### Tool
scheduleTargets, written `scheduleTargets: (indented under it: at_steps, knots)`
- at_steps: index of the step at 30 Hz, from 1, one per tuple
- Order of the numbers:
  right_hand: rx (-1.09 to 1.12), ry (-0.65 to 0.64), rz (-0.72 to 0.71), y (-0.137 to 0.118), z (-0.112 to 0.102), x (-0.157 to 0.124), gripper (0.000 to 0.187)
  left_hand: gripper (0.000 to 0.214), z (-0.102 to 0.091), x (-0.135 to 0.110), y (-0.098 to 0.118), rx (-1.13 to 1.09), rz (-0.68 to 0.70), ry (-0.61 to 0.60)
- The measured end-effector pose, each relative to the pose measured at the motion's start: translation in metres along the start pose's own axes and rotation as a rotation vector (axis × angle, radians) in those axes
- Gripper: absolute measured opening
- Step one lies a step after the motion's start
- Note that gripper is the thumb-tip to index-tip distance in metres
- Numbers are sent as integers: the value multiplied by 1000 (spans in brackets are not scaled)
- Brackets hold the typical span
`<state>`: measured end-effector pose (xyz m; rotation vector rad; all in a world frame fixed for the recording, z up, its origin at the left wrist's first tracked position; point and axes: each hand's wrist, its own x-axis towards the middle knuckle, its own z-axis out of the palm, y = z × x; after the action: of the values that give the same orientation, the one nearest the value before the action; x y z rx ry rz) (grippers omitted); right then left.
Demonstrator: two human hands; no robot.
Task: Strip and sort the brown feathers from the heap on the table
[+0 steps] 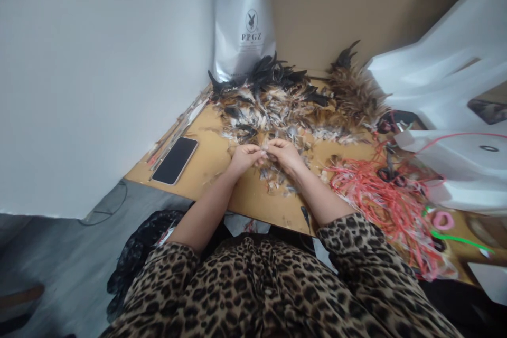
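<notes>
My left hand [244, 159] and my right hand [285, 155] meet over the front half of the table. Thumb and fingers of each are pinched together, fingertips nearly touching. Between them is a small brownish tuft that looks like a feather; most of it is hidden by the fingers. Just beyond lies a broad pile of loose feathers [273, 103], white, brown and black. Smaller loose feathers [276, 177] are scattered on the tabletop beneath my hands.
A dark-screened phone [175, 160] lies on the yellowish table [253, 202] at left. Behind the pile stands a silvery-white bag [243, 21]. To the right are a brown feather bunch [352, 87], tangled red strings [376, 195], black-handled scissors [388, 171], a pink ring [442, 220] and white sheeting [439, 74].
</notes>
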<state>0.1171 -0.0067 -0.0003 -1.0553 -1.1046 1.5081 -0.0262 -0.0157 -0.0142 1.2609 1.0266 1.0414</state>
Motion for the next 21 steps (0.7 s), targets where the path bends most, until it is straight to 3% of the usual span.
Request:
scheduleTargets:
  at_steps: [6,15,18,21]
  knots:
    - [-65,-7,-16,-7,-2,-3,31,23,-4,2,0,-31,-5,111]
    - [-491,-35,-143,-12,1,-9,33,29,-7,6,-4,-117,-14,152]
    - [-630,-216,-229,-12,-6,-8,26,28,-11,8,-6,-186,21,186]
    - [-746,-477,-178,-16,-18,-7,27,26,-16,10,-7,-246,15,261]
